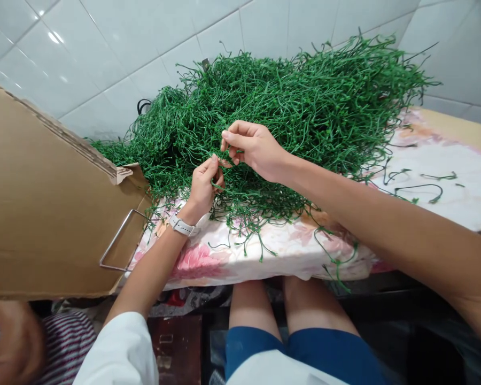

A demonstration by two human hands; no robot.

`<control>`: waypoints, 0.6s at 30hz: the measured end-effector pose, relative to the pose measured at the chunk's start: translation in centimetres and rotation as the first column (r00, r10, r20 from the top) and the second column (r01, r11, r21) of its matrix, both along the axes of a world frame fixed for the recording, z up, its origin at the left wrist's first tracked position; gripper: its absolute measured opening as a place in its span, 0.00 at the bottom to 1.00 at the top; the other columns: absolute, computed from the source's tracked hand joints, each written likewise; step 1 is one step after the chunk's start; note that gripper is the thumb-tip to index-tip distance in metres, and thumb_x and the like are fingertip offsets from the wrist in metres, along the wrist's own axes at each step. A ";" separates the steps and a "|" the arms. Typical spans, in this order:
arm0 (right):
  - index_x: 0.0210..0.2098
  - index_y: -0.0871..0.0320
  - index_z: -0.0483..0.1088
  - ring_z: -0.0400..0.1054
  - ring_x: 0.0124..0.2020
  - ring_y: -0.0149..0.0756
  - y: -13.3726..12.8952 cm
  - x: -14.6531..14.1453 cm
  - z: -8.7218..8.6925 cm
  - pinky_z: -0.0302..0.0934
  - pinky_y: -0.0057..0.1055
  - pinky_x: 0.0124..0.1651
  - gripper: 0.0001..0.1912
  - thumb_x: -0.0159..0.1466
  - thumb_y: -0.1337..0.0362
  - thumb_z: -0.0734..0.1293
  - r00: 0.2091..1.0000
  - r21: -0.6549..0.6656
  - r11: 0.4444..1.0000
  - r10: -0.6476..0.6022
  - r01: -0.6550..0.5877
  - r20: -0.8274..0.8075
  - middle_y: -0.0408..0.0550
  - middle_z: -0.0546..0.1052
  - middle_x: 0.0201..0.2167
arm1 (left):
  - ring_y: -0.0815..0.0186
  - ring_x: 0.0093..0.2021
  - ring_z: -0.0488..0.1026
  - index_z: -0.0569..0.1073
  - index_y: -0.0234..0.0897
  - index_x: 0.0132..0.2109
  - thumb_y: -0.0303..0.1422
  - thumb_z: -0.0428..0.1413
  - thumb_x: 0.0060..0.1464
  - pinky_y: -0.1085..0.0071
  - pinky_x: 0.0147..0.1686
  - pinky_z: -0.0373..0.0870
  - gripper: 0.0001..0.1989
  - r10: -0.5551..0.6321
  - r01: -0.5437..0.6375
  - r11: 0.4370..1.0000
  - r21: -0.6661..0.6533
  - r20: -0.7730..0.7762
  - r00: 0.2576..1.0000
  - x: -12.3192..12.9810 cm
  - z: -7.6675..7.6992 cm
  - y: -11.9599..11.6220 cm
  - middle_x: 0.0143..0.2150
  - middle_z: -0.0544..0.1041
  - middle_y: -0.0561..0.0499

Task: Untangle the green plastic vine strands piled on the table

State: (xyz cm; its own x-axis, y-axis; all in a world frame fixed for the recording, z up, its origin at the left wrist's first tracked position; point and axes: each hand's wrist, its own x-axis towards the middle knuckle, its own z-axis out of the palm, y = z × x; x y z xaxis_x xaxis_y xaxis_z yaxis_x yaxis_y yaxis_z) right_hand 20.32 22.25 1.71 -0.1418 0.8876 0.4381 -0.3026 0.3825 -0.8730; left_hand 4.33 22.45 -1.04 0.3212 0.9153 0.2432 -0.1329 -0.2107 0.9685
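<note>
A large tangled heap of thin green stems (288, 101) with small branched tips lies in front of me; whether they are plastic or plant I cannot tell. My left hand (205, 184) is closed in a pinch at the near left side of the heap, with a green stem (217, 186) showing at its fingers. Just above and to the right, my right hand (258, 147) has thumb and forefinger pressed together and the other fingers curled. What sits in that pinch, if anything, is too small to make out. The fingertips of both hands are close together over the heap.
A floral cloth (208, 262) covers the table under the heap, with loose stems (420, 187) at right. An open cardboard box (52, 214) stands at left, beside a bent metal wire handle (112, 240). White tiles (156, 32) form the back wall. Another person's arm (18, 342) shows lower left.
</note>
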 end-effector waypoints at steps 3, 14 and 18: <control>0.29 0.55 0.62 0.61 0.23 0.24 -0.2 0.2 0.1 0.56 0.24 0.23 0.19 0.69 0.54 0.72 0.993 -0.063 0.992 0.109 -0.112 -0.050 0.41 0.75 0.29 | 0.76 0.13 0.49 0.70 0.39 0.31 0.56 0.61 0.59 0.76 0.16 0.52 0.24 -0.015 0.015 1.000 -0.015 0.015 1.000 0.0 0.1 0.0 0.13 0.56 0.63; 0.19 0.58 0.68 0.52 0.20 0.22 0.3 2.2 0.8 0.45 0.28 0.24 0.20 0.60 0.60 0.78 0.821 0.272 0.936 0.029 -0.221 0.570 0.35 0.63 0.15 | 0.75 0.17 0.50 0.65 0.36 0.19 0.55 0.58 0.60 0.73 0.21 0.46 0.31 -0.055 0.265 0.882 0.389 -0.475 0.878 -1.2 0.6 -0.1 0.15 0.56 0.57; 0.19 0.59 0.70 0.52 0.19 0.23 1.1 4.1 0.7 0.46 0.29 0.24 0.17 0.54 0.67 0.81 0.843 0.283 0.955 -0.078 -0.090 0.532 0.35 0.62 0.14 | 0.75 0.19 0.47 0.58 0.37 0.18 0.45 0.57 0.61 0.72 0.22 0.45 0.28 0.081 0.339 0.790 0.512 -0.634 0.769 -1.8 1.5 -0.4 0.16 0.53 0.58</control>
